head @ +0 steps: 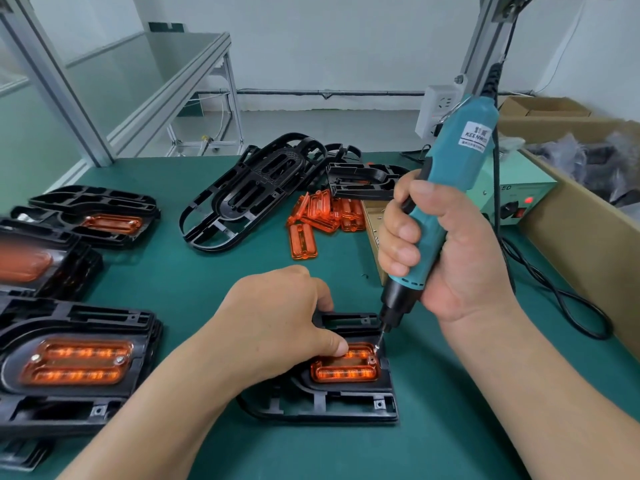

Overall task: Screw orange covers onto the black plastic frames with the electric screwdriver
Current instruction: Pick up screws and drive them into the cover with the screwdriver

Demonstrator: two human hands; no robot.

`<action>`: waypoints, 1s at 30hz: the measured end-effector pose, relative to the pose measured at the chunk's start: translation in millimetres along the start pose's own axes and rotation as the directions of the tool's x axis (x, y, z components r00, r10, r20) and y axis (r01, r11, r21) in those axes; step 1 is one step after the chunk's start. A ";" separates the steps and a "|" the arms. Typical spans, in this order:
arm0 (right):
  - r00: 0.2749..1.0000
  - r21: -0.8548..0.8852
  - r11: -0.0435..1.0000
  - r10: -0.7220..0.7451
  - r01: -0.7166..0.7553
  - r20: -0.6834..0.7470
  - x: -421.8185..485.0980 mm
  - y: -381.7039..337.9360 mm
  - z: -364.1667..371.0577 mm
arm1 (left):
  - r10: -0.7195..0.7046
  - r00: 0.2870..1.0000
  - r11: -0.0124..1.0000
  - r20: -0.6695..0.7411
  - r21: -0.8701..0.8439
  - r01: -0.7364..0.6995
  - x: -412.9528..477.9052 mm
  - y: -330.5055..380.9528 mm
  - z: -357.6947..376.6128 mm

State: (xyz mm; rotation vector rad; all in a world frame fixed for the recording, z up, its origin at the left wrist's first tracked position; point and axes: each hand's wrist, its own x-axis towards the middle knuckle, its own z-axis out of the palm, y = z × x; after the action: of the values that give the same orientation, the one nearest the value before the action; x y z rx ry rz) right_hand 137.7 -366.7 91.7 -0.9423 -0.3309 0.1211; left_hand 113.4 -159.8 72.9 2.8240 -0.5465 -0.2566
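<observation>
Green bench mat (pixel 173 271) carries black frames (pixel 242 192); apparently glass partitions (pixel 104 81) left.

- A green-topped workbench (pixel 194 278) fills the lower frame.
- Lower centre: a black frame (pixel 332 407) lies flat on it, an orange cover (pixel 346 370) seated inside.
- Along the left edge: three stacks of fitted frames (pixel 69 403), orange showing on top of each.
- Upper centre: a loose pile of empty frames (pixel 249 195).
- Just right of that pile: a heap of spare orange covers (pixel 329 213), one lying apart at its lower left.
- Right of centre: a small cardboard box (pixel 372 230).
- Upper right: a pale green power unit (pixel 519 199); a black cable (pixel 561 299) loops below it.
</observation>
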 end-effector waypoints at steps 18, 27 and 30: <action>0.974 -0.111 0.993 -0.005 0.030 0.225 -10.4 1.7 14.4 | -0.013 1.000 1.000 0.000 -0.027 0.013 1.7 0.2 1.8; 0.951 -0.217 0.971 -0.036 0.106 0.306 -18.0 1.1 25.2 | -0.004 1.000 1.000 0.006 -0.026 0.004 0.9 1.9 1.3; 0.953 -0.220 0.969 -0.039 0.109 0.302 -18.9 1.4 26.4 | 0.000 1.000 1.000 0.008 -0.021 0.000 1.2 2.3 1.4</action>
State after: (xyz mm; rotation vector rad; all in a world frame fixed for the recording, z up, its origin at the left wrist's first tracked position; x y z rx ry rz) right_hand 111.2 -350.1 100.6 -1.1464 -0.6693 0.1569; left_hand 113.5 -162.6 72.0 2.8039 -0.5426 -0.2728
